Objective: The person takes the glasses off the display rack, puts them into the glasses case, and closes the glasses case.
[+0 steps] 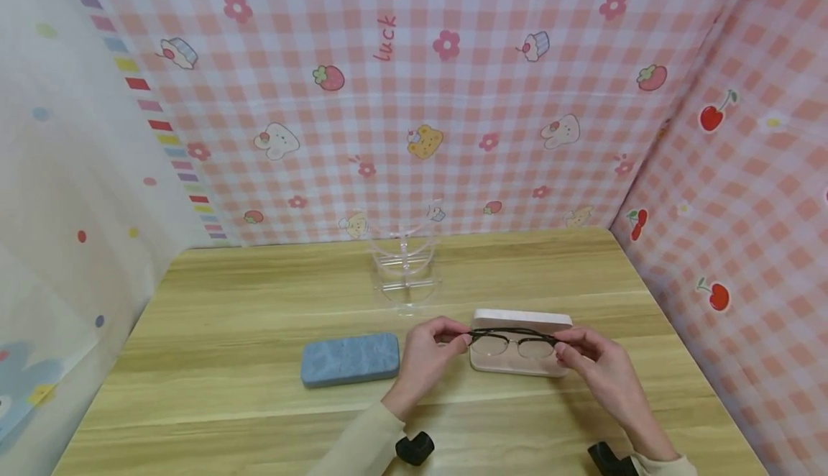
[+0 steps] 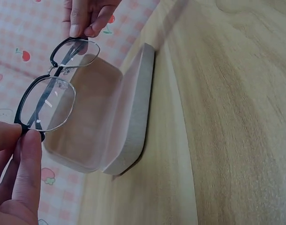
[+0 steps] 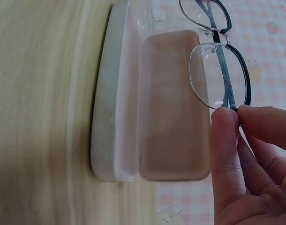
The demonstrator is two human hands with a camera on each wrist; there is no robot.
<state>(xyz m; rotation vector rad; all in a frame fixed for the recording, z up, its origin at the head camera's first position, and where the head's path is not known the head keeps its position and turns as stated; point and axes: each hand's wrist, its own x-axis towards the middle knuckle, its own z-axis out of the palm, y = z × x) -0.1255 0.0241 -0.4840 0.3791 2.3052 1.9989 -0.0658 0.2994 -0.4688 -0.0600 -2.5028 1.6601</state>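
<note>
A pair of eyeglasses [image 1: 513, 331] with a black upper frame and thin metal lower rims is held in the air by both hands. My left hand [image 1: 423, 358] pinches one outer corner between thumb and fingers. At the opposite corner, my right hand [image 1: 601, 369] does the same. The temples lie folded behind the lenses, as both wrist views show. Below and behind the glasses stands an open glasses case [image 2: 138, 112], pale outside with a pink lining. Its lid [image 3: 173, 108] is raised, and the part of the inside that shows holds nothing.
A closed blue glasses case [image 1: 351, 359] lies left of my left hand. Farther back on the wooden table [image 1: 246, 296] stands a clear plastic display stand [image 1: 405, 282]. Patterned cloth [image 1: 414, 102] hangs behind the table and along both sides.
</note>
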